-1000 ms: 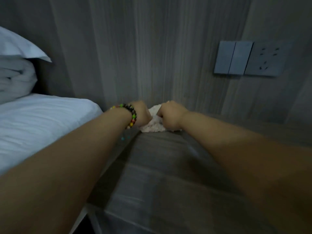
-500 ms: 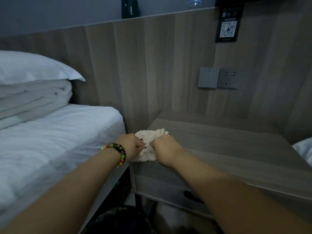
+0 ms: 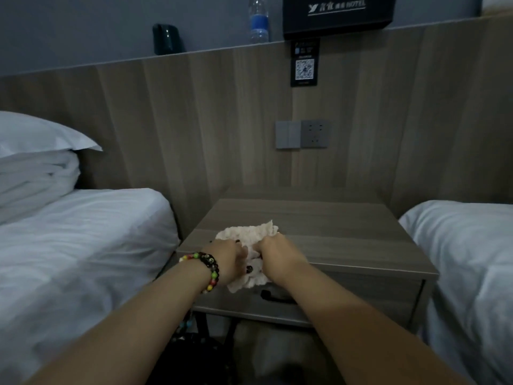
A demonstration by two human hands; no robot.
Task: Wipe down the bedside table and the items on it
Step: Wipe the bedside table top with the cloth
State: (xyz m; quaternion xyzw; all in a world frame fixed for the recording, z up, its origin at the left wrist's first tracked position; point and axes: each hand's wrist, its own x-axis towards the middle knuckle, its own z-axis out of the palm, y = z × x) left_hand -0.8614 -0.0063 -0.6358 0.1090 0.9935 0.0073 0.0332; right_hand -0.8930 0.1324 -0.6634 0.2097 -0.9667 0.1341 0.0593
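1. Up front, the left hand (image 3: 229, 258) and the right hand (image 3: 277, 258) sit side by side at the near edge of the bedside table (image 3: 347, 234), knuckles up, fingers curled down into a pale crumpled cloth (image 3: 249, 234).
2. Both hands grip the cloth: the left has bunched it from its side, the right from the other, and the two nearly meet over the middle of it.
3. Beyond the fingertips the cloth spreads flat on the tabletop; below the palms a loose corner hangs over the front edge, just above the dark drawer handle (image 3: 273, 297).
4. A beaded bracelet (image 3: 209, 269) circles the left wrist, coloured and black beads mixed.
5. Out to the left of the left hand lies a bed with white sheets (image 3: 77, 245), with a folded duvet (image 3: 36, 182) and a pillow (image 3: 41, 133) stacked at its far end.
6. Out to the right of the right hand, the corner of a second white bed (image 3: 466, 259) stands just beside the table.
7. Well beyond both hands, on the wooden wall panel (image 3: 194, 120), are a light switch (image 3: 288, 134) and a socket (image 3: 315, 133) side by side, with a QR-code sign (image 3: 304, 62) above them.
8. On the ledge topping the panel stand a dark cup (image 3: 166, 38), a water bottle (image 3: 258, 22) and a black box marked HOTEL (image 3: 337, 15).
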